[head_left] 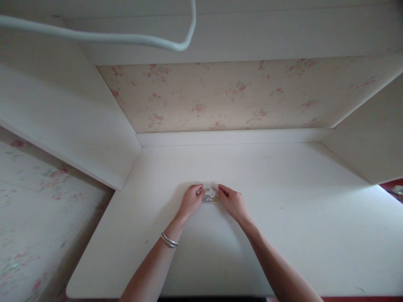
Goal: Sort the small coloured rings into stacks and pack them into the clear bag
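Note:
A small clear plastic case (210,196) with little white and yellowish pieces inside is between my hands, at the middle of the white desk. My left hand (192,199) pinches its left edge with thumb and fingers. On the opposite side, my right hand (232,202) has its fingers closed at the right edge. Two thin silver bangles (169,240) circle my left wrist. What the pieces in the case are is too small to make out.
The white desk (315,235) runs back to a low ledge and floral wallpaper (233,96). White side panels (78,105) stand left and right. A white cable or tube (126,38) hangs across the upper left. Some red and metallic items (397,189) show at the far right edge.

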Demonstrator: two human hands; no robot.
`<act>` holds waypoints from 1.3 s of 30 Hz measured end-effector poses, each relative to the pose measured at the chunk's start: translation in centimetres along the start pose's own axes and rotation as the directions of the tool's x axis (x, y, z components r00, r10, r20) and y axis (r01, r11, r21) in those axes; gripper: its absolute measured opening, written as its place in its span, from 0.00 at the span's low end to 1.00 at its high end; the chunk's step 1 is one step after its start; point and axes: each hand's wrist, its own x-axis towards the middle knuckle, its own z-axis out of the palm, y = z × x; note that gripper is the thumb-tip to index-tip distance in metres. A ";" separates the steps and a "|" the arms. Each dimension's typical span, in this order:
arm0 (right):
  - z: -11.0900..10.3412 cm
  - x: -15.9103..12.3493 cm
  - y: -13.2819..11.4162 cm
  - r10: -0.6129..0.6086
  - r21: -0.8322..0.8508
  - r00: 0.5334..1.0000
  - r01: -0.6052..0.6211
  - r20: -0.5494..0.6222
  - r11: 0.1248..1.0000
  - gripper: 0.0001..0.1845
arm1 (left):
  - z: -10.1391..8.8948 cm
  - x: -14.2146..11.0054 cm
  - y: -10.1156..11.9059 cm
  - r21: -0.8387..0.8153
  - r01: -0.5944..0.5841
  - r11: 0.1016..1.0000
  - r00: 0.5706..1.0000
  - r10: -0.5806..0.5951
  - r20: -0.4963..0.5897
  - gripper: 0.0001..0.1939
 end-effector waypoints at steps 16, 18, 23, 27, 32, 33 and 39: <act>0.4 0.7 0.9 -0.032 -0.016 0.999 0.031 -0.025 0.999 0.17 | 0.5 0.4 -0.2 -0.004 0.011 1.000 1.000 -0.011 -0.005 0.16; 0.5 0.7 0.9 -0.058 -0.015 0.998 0.058 -0.031 0.998 0.16 | 0.6 0.4 -0.5 0.000 0.004 1.000 1.000 -0.004 -0.004 0.17; 0.5 0.6 0.7 -0.092 -0.018 0.995 0.091 -0.040 0.996 0.16 | 0.8 0.5 -1.0 0.003 0.004 1.000 1.000 -0.004 0.010 0.17; 0.5 0.5 0.7 -0.118 -0.021 0.992 0.117 -0.049 0.993 0.16 | 0.7 0.5 -0.9 0.010 0.006 1.000 1.000 -0.006 -0.003 0.16; 0.7 0.3 0.7 -0.123 -0.028 0.990 0.121 -0.067 0.992 0.16 | 0.7 0.4 -0.7 0.042 -0.016 0.999 1.000 0.017 -0.019 0.15; 0.7 0.3 0.7 -0.122 -0.030 0.991 0.120 -0.062 0.992 0.16 | 0.7 0.4 -0.7 0.049 -0.020 0.999 1.000 0.021 -0.022 0.15; 0.4 0.4 0.2 -0.122 -0.020 0.992 0.122 -0.027 0.992 0.15 | 0.8 0.4 -0.4 0.065 -0.035 0.997 0.999 0.036 -0.005 0.16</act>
